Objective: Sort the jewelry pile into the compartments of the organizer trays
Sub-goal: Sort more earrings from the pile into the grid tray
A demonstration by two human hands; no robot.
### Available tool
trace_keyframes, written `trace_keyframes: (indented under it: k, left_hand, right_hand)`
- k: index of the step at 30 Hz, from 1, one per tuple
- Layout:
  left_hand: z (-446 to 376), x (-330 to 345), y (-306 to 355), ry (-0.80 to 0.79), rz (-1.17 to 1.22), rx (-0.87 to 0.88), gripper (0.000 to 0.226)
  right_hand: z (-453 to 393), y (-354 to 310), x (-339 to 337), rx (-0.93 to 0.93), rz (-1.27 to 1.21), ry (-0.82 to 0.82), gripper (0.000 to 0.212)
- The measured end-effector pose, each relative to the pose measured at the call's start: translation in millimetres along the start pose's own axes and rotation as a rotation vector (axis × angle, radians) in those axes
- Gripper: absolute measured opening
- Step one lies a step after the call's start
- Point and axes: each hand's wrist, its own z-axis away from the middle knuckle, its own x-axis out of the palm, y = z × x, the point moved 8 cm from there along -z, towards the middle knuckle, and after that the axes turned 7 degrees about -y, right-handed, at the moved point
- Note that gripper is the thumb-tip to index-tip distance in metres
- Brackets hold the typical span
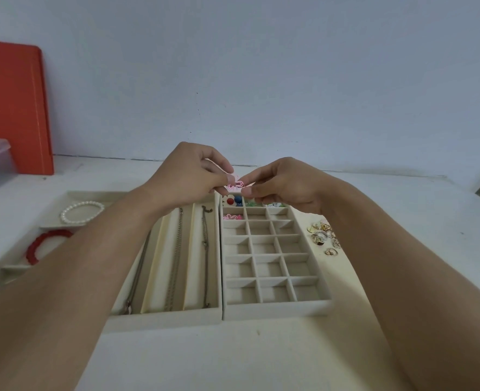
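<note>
**Pink flower piece held over the grid tray**

Both hands meet above the far end of the grid tray (275,306). The left hand (188,176) and right hand (283,184) each pinch the pink-and-white flower piece (234,185) between thumb and fingertips, holding it clear of the compartments. It looks small, light and stiff (probably an earring, though its back is hidden), so a fingertip pinch at the petal edges should serve; a loose grip could let it drop into the wrong cell. A matching pink piece (231,217) lies in the second row's left compartment, likely its destination. The ring pile (324,235) waits on the table just beside the tray's right wall.
</note>
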Motion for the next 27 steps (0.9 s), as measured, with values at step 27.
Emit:
trace_keyframes:
  k: [27]
  left_hand:
    - [-5.5,-5.2,-15.4,0.015,-0.153,-0.047,0.005]
  right_hand:
    - [-14.9,10.6,10.8,0.091,0.637,0.175,0.019]
